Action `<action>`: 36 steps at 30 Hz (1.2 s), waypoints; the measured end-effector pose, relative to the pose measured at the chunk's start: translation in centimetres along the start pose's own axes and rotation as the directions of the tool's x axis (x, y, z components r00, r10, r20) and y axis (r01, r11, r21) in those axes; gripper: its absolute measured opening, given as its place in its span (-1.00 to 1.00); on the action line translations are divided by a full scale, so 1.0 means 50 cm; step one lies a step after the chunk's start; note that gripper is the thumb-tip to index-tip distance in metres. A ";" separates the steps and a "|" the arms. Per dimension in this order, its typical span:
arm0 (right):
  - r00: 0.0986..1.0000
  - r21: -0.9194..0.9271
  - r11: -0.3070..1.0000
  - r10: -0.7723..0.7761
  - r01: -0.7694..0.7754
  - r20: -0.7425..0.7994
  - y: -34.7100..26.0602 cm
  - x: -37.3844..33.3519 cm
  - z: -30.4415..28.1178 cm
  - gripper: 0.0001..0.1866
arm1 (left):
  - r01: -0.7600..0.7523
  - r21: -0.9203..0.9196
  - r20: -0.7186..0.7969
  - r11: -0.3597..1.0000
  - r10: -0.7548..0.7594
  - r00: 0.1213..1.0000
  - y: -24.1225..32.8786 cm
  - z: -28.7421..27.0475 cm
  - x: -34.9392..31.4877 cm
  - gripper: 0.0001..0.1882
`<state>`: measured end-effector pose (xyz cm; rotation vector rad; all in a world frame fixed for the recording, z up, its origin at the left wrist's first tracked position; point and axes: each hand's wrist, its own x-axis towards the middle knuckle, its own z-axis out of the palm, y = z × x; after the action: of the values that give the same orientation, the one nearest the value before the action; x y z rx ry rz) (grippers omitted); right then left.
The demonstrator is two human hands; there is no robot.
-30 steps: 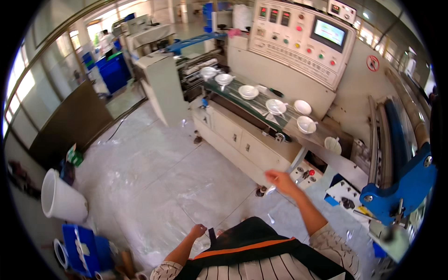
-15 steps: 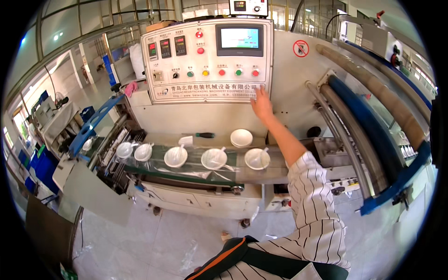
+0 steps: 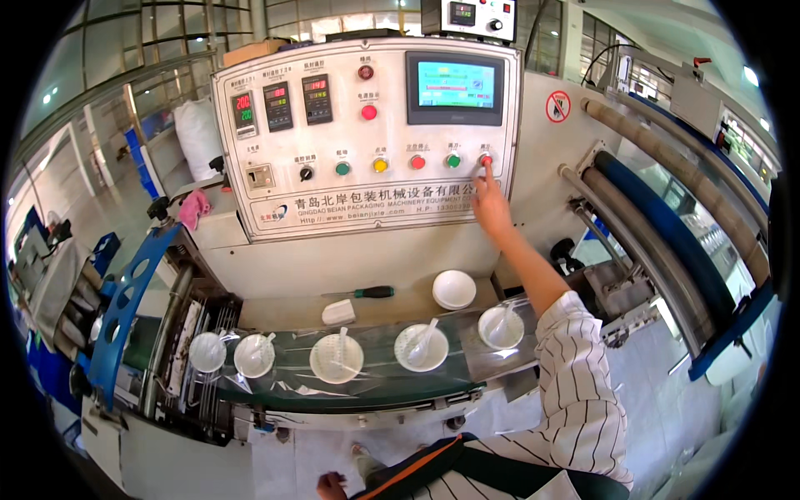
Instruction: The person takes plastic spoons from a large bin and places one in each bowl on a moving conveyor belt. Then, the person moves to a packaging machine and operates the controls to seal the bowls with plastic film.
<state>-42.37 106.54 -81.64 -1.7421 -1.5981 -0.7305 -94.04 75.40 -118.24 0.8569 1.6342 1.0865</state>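
Note:
My right hand (image 3: 492, 211) reaches up to the control panel (image 3: 375, 142), index finger stretched onto the red push button (image 3: 487, 161) at the right end of the button row. That hand holds nothing. Low at the bottom edge, my left hand (image 3: 332, 485) shows only as a small dark shape, its fingers unclear. Below the panel, white bowls with white spoons, among them one near the right (image 3: 501, 326) and one in the middle (image 3: 337, 358), stand in a row under clear film on the green conveyor belt (image 3: 292, 392).
Behind the belt lie a screwdriver (image 3: 374, 292), a small white piece (image 3: 338, 312) and a white bowl (image 3: 454, 289). Film rollers (image 3: 658, 225) rise at the right. A blue perforated bracket (image 3: 133, 300) and a pink cloth (image 3: 194, 208) are at the left.
My right hand has moved from just below the buttons onto the rightmost red button. The view has shifted closer to the panel, and my left hand has come into sight at the bottom.

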 end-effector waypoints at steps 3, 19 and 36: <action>0.993 0.004 0.993 0.118 -0.119 0.008 0.024 -0.005 -0.018 -0.64 | -0.253 0.247 -0.109 0.935 0.286 0.952 0.263 -0.049 0.067 -0.71; 0.995 0.193 0.978 0.090 -0.080 -0.046 0.030 0.018 0.071 -0.76 | -0.373 0.142 -0.311 0.917 0.399 0.863 0.408 -0.208 0.432 -0.76; 0.998 -0.079 0.996 0.047 -0.050 -0.044 0.052 0.014 0.067 -0.86 | -0.066 -0.443 -0.144 0.894 0.002 0.990 0.478 -0.120 0.491 -0.60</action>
<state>-39.83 109.45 -83.44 -1.8042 -1.5119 -0.8125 -105.94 104.41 -103.20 0.5127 1.3962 1.5028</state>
